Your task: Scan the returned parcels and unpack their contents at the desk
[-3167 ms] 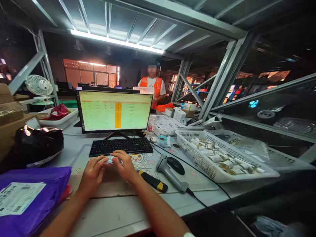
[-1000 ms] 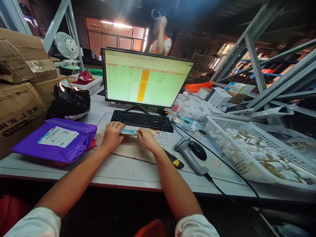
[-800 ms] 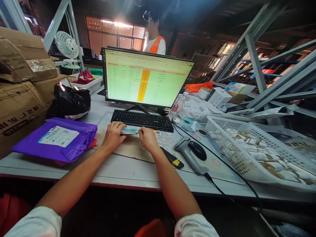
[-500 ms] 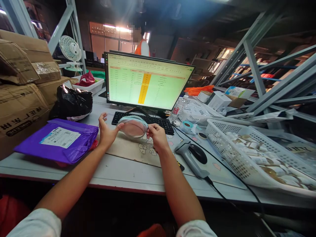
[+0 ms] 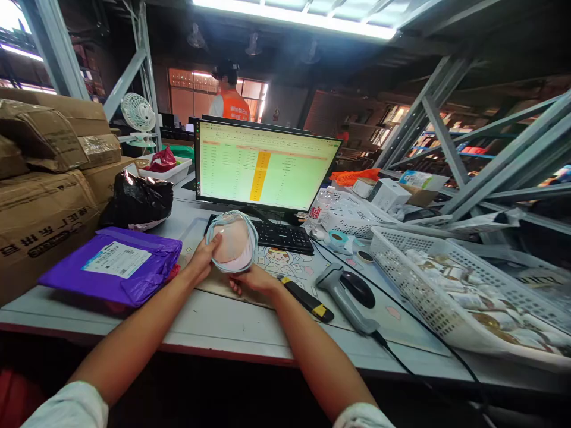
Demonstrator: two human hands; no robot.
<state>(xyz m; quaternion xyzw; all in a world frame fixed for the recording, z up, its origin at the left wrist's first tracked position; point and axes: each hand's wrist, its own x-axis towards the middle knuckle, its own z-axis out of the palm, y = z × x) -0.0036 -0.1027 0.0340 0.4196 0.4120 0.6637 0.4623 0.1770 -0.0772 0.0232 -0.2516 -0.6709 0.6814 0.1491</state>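
Note:
Between my hands, above the desk mat and the keyboard's left end, a round pinkish-beige item with a pale blue, clear-plastic edge (image 5: pixel 232 241) is tilted to face me; its exact kind is unclear. My left hand (image 5: pixel 203 260) grips its left side, thumb on the front and the other fingers hidden behind. Under its lower edge my right hand (image 5: pixel 250 279) closes on the rim, with some fingers curled below. A black and yellow utility knife (image 5: pixel 307 299) lies right of my right hand. Behind the item is the black keyboard (image 5: pixel 285 236).
A monitor (image 5: pixel 267 166) stands at the back. On the left are a purple parcel (image 5: pixel 156 261), a black bag (image 5: pixel 143 199) and cardboard boxes (image 5: pixel 44 220). A barcode scanner (image 5: pixel 345 303), mouse (image 5: pixel 357 289) and white basket of rolls (image 5: pixel 414 285) occupy the right. Someone in an orange vest (image 5: pixel 235 106) is beyond.
The round item has turned upright toward me. My left hand's spread fingers have closed on its side, and my right hand has moved from its right edge to underneath. The camera view has tilted up.

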